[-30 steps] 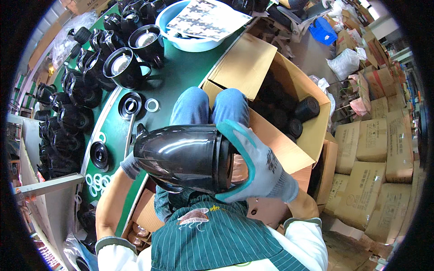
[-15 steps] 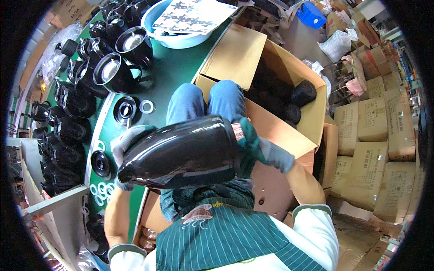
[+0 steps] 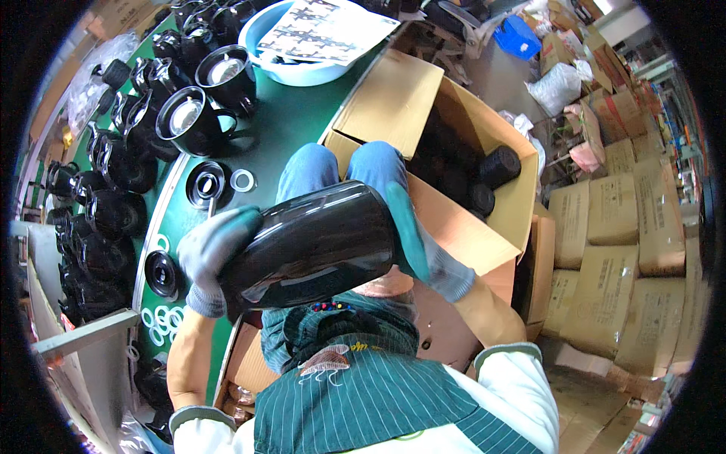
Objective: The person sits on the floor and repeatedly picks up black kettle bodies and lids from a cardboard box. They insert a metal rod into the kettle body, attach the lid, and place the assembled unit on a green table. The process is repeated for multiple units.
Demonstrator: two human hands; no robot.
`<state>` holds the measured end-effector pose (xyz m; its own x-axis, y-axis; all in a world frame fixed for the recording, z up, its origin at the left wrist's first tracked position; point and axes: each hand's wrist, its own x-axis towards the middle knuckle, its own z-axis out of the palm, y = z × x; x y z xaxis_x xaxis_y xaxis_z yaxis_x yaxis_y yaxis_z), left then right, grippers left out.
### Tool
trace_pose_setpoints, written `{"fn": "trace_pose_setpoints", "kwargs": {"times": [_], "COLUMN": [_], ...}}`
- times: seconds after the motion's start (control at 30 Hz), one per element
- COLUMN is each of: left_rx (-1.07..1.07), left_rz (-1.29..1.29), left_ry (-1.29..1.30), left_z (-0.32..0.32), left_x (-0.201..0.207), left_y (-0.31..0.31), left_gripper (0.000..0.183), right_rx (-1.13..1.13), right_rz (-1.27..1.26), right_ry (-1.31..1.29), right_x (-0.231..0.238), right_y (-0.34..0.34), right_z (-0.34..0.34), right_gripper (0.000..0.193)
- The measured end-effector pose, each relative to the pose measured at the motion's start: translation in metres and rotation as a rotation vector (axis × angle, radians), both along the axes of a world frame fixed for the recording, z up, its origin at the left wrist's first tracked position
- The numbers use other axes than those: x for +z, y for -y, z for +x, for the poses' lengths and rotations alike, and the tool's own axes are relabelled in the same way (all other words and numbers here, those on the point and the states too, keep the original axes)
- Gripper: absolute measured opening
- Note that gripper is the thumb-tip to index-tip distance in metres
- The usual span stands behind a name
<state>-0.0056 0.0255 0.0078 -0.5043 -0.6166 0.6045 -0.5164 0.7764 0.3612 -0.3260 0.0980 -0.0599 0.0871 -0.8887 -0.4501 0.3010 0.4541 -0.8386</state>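
A glossy black jug body (image 3: pixel 314 246) lies sideways across my lap, its wide end to the right. My left hand (image 3: pixel 215 253), in a grey and green glove, is wrapped round the narrow end and hides much of it. At the wide end, my gloved right hand (image 3: pixel 423 250) presses its palm side against the base, fingers straight and together. Below that end shows a pinkish patch (image 3: pixel 386 284) that I cannot make out. Beyond my left hand, a round black lid (image 3: pixel 206 185) and a white ring (image 3: pixel 242 181) lie on the green table (image 3: pixel 283 113).
Several black jugs (image 3: pixel 189 121) crowd the table's left. A light-blue basin (image 3: pixel 306 74) with a printed sheet stands at the back. Several white rings (image 3: pixel 160 325) lie near another black lid (image 3: pixel 162 274). An open carton (image 3: pixel 522 181) holds black parts; stacked cartons (image 3: pixel 605 219) stand right.
The jug's narrow end has slipped behind my left hand, which has come further over it. My right hand has straightened and flattened against the base. The pinkish patch now shows lower.
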Motion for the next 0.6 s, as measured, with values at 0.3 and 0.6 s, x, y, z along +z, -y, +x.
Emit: {"fn": "trace_pose_setpoints", "kwargs": {"times": [0.3,0.6], "left_rx": [-0.216,-0.228], "left_rz": [0.862,1.317], "left_ry": [-0.921,-1.139], "left_z": [0.029,0.064], "left_x": [-0.120,-0.143], "left_y": [0.003,-0.019], "left_gripper": [0.055,0.056], "right_rx": [0.024,0.370], "right_rz": [-0.762,-1.324], "right_ry": [-0.506,-0.855], "right_x": [-0.017,0.036], "right_y": [0.014,0.036], "right_z": [0.003,0.011], "right_gripper": [0.085,0.109]}}
